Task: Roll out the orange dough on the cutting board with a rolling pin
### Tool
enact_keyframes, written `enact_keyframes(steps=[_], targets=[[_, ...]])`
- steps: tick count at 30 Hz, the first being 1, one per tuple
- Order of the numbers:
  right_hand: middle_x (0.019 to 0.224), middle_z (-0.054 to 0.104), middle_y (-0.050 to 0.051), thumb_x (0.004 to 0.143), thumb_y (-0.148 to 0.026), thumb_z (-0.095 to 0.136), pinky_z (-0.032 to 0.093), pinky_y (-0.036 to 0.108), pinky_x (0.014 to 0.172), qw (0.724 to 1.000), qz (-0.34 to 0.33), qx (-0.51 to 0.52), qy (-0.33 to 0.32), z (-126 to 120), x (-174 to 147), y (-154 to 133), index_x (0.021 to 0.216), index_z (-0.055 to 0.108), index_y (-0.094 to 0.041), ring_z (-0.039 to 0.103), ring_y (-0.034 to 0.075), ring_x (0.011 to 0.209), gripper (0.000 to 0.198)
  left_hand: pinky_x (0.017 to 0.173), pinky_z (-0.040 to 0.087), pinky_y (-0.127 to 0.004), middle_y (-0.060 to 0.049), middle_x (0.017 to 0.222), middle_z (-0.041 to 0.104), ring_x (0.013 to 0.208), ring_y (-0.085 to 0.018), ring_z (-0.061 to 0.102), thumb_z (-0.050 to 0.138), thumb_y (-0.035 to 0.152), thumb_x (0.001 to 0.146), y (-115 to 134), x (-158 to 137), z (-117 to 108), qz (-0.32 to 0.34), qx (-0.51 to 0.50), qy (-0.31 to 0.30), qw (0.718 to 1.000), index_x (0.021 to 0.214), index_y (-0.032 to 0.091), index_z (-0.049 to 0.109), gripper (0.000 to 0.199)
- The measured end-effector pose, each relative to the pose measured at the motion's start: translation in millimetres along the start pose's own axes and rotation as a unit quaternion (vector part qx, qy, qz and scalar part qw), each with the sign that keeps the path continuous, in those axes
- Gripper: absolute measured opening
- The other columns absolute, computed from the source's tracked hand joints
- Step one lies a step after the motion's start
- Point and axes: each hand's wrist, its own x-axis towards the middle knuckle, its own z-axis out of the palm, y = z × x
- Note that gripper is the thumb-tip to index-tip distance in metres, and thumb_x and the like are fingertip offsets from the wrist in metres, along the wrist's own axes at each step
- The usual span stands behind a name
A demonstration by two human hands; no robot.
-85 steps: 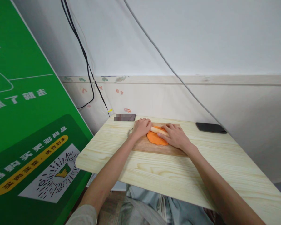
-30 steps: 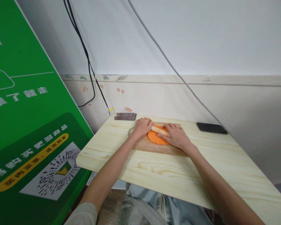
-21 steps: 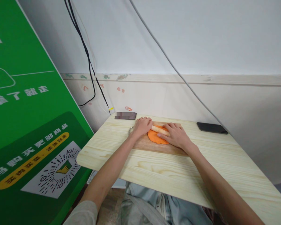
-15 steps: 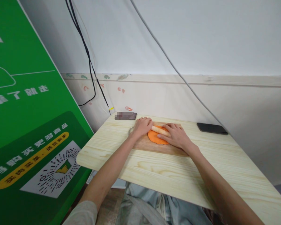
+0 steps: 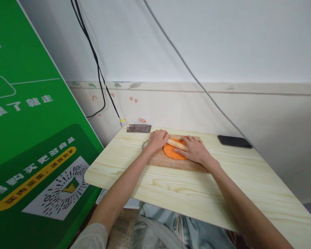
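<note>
A pale wooden rolling pin (image 5: pixel 176 144) lies across a flattened sheet of orange dough (image 5: pixel 172 152) on a brown wooden board (image 5: pixel 177 165). My left hand (image 5: pixel 158 140) is closed over the pin's left end. On the other end rests my right hand (image 5: pixel 195 149), its fingers curved over the pin and its thumb stretched along the near side, over the dough. Both ends of the pin are hidden under my hands. A metal ring handle (image 5: pixel 144 144) shows at the board's left edge, partly behind my left wrist.
The board lies on a light wood-grain table (image 5: pixel 166 186) against the wall. A dark phone (image 5: pixel 234 141) is at the back right, another dark flat device (image 5: pixel 146 128) at the back left. A green printed panel (image 5: pixel 41 138) stands left. Cables (image 5: pixel 97 62) hang along the wall.
</note>
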Motion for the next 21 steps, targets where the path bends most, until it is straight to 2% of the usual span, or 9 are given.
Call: enact_keyframes(steps=[5,16,21], targets=[[0.148,0.069,0.016,0.105,-0.077,0.046,0.045,0.058,0.116,1.000,0.003,0.006,0.002,0.7,-0.1,0.8,0.135,0.070,-0.024,0.062,0.038,0.137,0.065,0.106,0.050,-0.037,-0.007,0.127,0.080,0.119,-0.024,0.071,0.043,0.032,0.113,0.9,-0.5,-1.1,0.001,0.000,0.001,1.000,0.119,0.025,0.078,0.036],[0.156,0.065,0.016,0.103,-0.081,0.045,0.045,0.059,0.117,1.000,-0.012,-0.017,-0.009,0.0,-1.7,2.1,0.155,0.064,-0.032,0.062,0.041,0.139,0.074,0.107,0.050,-0.037,-0.007,0.127,0.080,0.119,-0.024,0.071,0.042,0.030,0.112,0.3,-1.4,-1.6,0.008,-0.005,0.002,1.000,0.117,0.026,0.079,0.038],[0.155,0.065,0.018,0.104,-0.079,0.043,0.042,0.057,0.119,1.000,0.006,0.004,0.003,2.3,-0.5,3.2,0.157,0.059,-0.024,0.060,0.040,0.141,0.078,0.106,0.050,-0.037,-0.007,0.126,0.080,0.119,-0.024,0.071,0.041,0.030,0.113,0.8,-1.0,-1.3,0.008,-0.001,0.003,1.000,0.116,0.026,0.079,0.038]])
